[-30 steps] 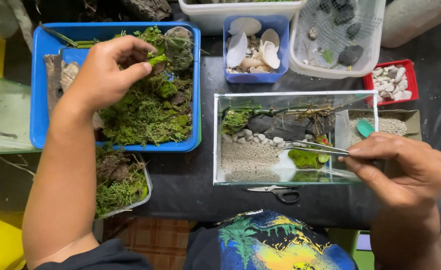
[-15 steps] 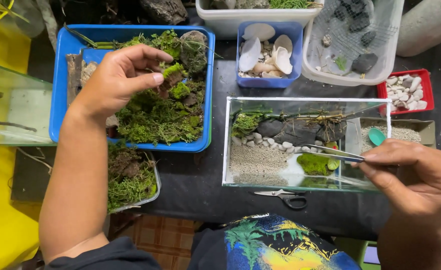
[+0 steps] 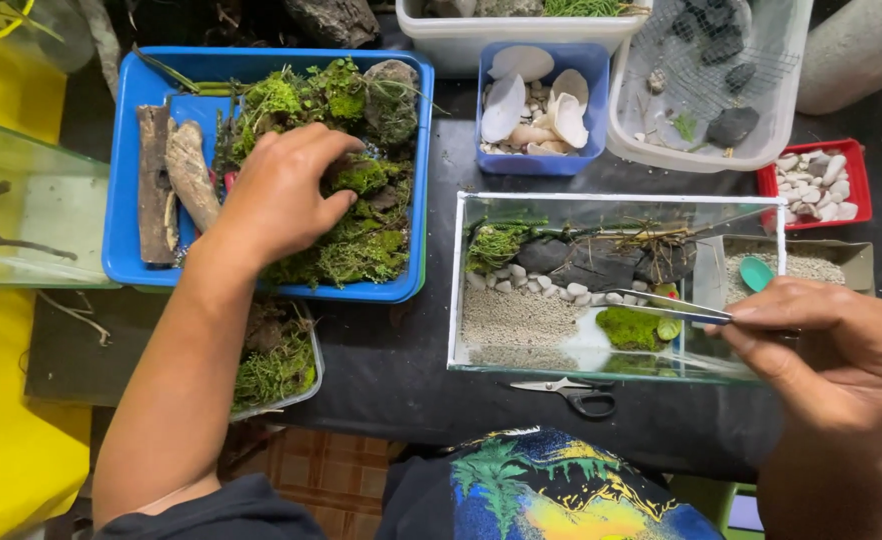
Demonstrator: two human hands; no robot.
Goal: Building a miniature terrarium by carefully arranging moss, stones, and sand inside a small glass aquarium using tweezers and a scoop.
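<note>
My left hand (image 3: 286,195) reaches into the blue tray (image 3: 121,220) and presses palm-down on the pile of green moss (image 3: 346,215); whether its fingers pinch a piece is hidden. My right hand (image 3: 831,345) holds metal tweezers (image 3: 671,305) whose tips point into the small glass tank (image 3: 616,285), just above a moss patch (image 3: 631,327) lying on grey sand. The tank also holds dark rocks (image 3: 586,262), white pebbles and a green plant at its back left.
Two bark pieces (image 3: 171,180) lie at the tray's left. Scissors (image 3: 571,393) rest in front of the tank. Behind it stand a blue box of shells (image 3: 531,105), a clear tub with dark stones (image 3: 706,85) and a red box of white pebbles (image 3: 811,185). A second moss container (image 3: 276,365) sits nearer me.
My left hand has dropped from holding a lifted moss clump to pressing down lower and further right in the tray's moss. The right hand and tweezers have stayed put.
</note>
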